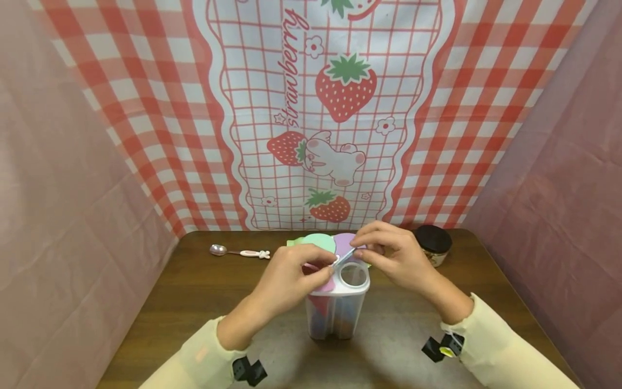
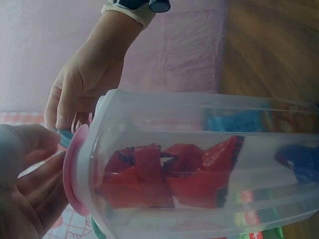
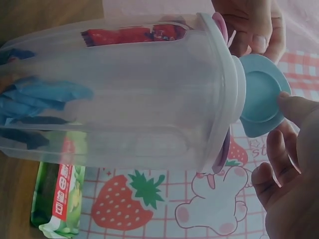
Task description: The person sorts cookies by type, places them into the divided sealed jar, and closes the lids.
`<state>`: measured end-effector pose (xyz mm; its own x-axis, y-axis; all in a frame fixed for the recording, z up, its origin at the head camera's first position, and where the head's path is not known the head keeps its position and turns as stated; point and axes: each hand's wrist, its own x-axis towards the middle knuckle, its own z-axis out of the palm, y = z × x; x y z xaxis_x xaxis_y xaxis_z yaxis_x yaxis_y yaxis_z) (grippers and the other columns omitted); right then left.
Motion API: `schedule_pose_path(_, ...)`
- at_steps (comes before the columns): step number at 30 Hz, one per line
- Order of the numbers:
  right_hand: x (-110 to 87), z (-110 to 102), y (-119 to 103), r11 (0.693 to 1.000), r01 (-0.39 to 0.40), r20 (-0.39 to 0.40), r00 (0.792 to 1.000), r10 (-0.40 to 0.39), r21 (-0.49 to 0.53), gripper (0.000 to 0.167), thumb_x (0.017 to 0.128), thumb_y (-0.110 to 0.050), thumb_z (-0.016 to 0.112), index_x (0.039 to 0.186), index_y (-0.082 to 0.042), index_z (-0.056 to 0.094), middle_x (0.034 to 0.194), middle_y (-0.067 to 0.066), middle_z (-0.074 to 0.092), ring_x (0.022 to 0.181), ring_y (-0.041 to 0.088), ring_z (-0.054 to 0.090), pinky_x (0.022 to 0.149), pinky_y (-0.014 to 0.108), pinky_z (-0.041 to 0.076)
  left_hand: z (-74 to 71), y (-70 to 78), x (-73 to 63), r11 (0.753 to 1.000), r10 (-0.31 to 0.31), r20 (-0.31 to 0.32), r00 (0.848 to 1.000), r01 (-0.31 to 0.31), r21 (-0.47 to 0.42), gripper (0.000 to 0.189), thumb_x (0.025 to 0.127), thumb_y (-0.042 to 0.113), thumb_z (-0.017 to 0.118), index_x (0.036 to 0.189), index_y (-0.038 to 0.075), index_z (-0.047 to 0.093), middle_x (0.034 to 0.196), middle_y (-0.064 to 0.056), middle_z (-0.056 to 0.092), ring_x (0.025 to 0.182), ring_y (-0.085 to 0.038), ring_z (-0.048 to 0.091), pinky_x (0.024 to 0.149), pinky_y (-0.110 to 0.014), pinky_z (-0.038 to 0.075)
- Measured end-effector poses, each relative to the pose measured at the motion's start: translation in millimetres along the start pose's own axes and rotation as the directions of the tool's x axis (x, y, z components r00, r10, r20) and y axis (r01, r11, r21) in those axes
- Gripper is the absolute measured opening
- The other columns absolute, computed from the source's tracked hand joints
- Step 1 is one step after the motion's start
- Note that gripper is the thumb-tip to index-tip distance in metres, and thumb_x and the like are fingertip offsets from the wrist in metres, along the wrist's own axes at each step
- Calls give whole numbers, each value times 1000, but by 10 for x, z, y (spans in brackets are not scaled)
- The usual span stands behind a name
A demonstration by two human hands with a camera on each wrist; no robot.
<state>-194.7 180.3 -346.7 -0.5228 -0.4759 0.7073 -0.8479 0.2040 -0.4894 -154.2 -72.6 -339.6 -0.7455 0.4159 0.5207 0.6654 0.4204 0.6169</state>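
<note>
A clear divided storage container (image 1: 320, 316) stands upright in front of me, its white top fitted with coloured flip lids. The light blue lid (image 3: 261, 94) is tilted up, leaving a round opening (image 1: 353, 275) uncovered. My left hand (image 1: 291, 273) pinches the blue lid's left edge with thumb and fingers, close beside the pink lid (image 2: 76, 172). From the other side, my right hand (image 1: 399, 255) pinches the right edge between thumb and fingers. Mint (image 1: 318, 243) and purple (image 1: 342, 243) lids lie at the back. Through the wall show red packets (image 2: 199, 169) and blue packets (image 3: 42, 97).
A spoon with a bunny handle (image 1: 252, 254) lies on the wooden table (image 1: 209, 308) at the left. A black-lidded jar (image 1: 433, 240) stands at the back right. Behind the container is a green packet (image 3: 62, 184). Cloth walls, including a strawberry-print backdrop (image 1: 340, 162), surround the table.
</note>
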Motion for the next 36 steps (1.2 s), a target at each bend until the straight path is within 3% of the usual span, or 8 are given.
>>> schedule_pose_path(5,-105,-12,-11,997,67,-8,998,-67,40,39,76,17,79,102,-12,78,103,6,72,76,8,56,59,20,45,-24,-83,-100,997,78,-84,993,-77,9,19,87,13,79,106,11,78,106,4,75,97,-12,70,83,-27,60)
schedule_pose_path(9,-243,-38,-19,996,69,10,998,-70,52,41,74,17,80,103,-13,78,105,7,72,87,10,62,64,19,49,-49,-193,-168,998,66,-118,991,-67,-2,38,84,15,82,121,10,72,126,2,68,121,-16,63,104,-37,54)
schedule_pose_path(14,-387,-25,5,996,77,29,996,-79,52,42,72,17,81,103,-11,78,107,9,71,98,14,65,73,18,54,-60,-339,-229,998,-35,-92,995,30,-46,68,84,23,82,145,15,54,146,0,55,136,-23,52,113,-50,45)
schedule_pose_path(19,-477,4,2,997,55,30,998,-57,48,42,73,14,83,104,-14,78,111,9,70,105,18,64,83,17,54,-27,-470,-298,976,-154,-38,987,146,-160,80,86,28,80,155,17,41,154,-4,47,141,-31,47,111,-57,43)
schedule_pose_path(26,-555,55,38,988,-106,10,994,106,116,38,75,8,85,104,-15,78,125,15,62,115,20,57,99,20,47,26,-613,-370,931,-175,46,984,180,-319,88,90,33,78,160,15,29,164,-12,34,146,-38,41,118,-61,36)
schedule_pose_path(29,-518,61,92,967,-211,36,977,208,143,47,76,4,86,119,-11,72,140,15,55,129,18,52,103,21,45,32,-674,-370,922,-166,69,984,179,-343,96,88,39,79,162,14,23,166,-13,29,147,-42,39,119,-63,33)
schedule_pose_path(33,-471,45,217,905,-341,153,938,311,255,85,79,0,85,152,-4,42,159,13,40,142,17,45,110,24,46,26,-774,-335,910,-140,109,984,171,-378,103,86,41,82,163,11,20,168,-14,25,148,-42,35,120,-63,30)
schedule_pose_path(36,-462,47,325,845,-398,251,913,323,358,93,86,-6,82,161,-6,27,164,18,32,144,18,44,113,27,45,11,-838,-315,910,-113,138,984,158,-383,104,84,40,84,163,14,22,165,-13,29,147,-38,37,119,-62,33)
